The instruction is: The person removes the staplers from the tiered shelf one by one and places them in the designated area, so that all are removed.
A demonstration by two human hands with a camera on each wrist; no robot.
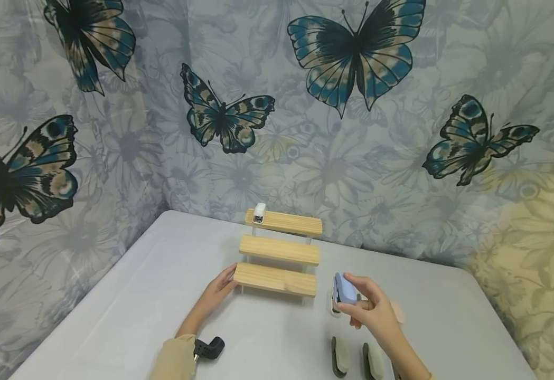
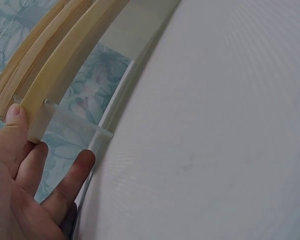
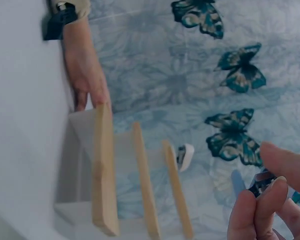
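A tiered stand with wooden shelves (image 1: 274,279) stands on the white table. My left hand (image 1: 221,285) holds the left end of its lowest board, the thumb above and a finger beneath, as the left wrist view (image 2: 32,185) shows. To the right of the stand, my right hand (image 1: 374,309) pinches a small blue stapler (image 1: 345,289) raised above the table. A white stapler (image 1: 259,212) sits at the left end of the top board. Behind the blue stapler, a whitish item (image 1: 335,310) is partly hidden.
Grey-green staplers (image 1: 340,356) lie at the table's near right, partly cut off by the frame and my forearm. A pinkish item (image 1: 397,312) shows behind my right hand. Butterfly-printed cloth (image 1: 353,158) rises behind the table (image 1: 129,306).
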